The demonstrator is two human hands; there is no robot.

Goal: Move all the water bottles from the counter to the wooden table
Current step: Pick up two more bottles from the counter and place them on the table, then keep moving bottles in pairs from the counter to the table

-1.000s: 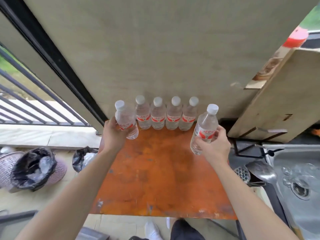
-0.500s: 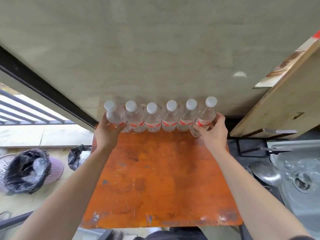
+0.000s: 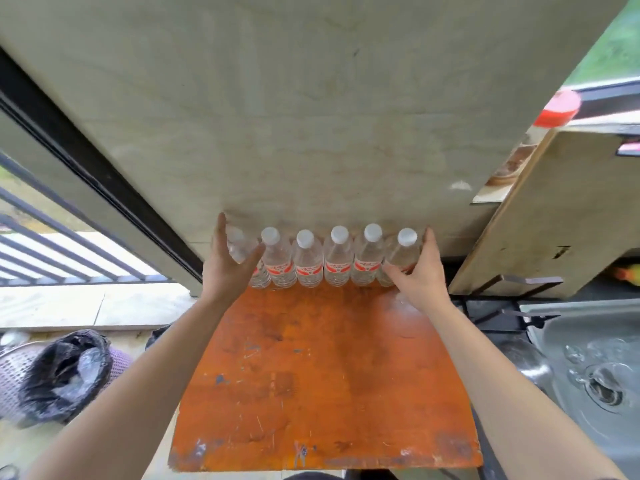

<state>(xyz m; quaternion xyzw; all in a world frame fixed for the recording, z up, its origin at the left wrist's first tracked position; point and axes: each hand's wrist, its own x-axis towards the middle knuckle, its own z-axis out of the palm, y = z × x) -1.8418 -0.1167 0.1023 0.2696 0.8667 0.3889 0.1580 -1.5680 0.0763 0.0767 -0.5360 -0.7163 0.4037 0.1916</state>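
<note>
Several clear water bottles with white caps and red labels stand in one row (image 3: 337, 261) at the back of the orange wooden table (image 3: 325, 375), against the wall. My left hand (image 3: 230, 268) lies against the leftmost bottle (image 3: 239, 249), fingers straight up along its outer side and thumb across its front. My right hand (image 3: 420, 275) flanks the rightmost bottle (image 3: 403, 251) the same way, fingers extended, thumb low at its base. Both end bottles stand on the table in line with the others.
A steel sink (image 3: 595, 358) with glassware lies to the right. A wooden board (image 3: 554, 220) leans at the right, with a red-capped container (image 3: 557, 109) above it. A bin with a black bag (image 3: 59, 372) stands on the floor at the left, near a railing (image 3: 41, 244).
Both hands carried their bottles back to the wall and set them at the two ends of the row. The fingers have since straightened out from their grip.
</note>
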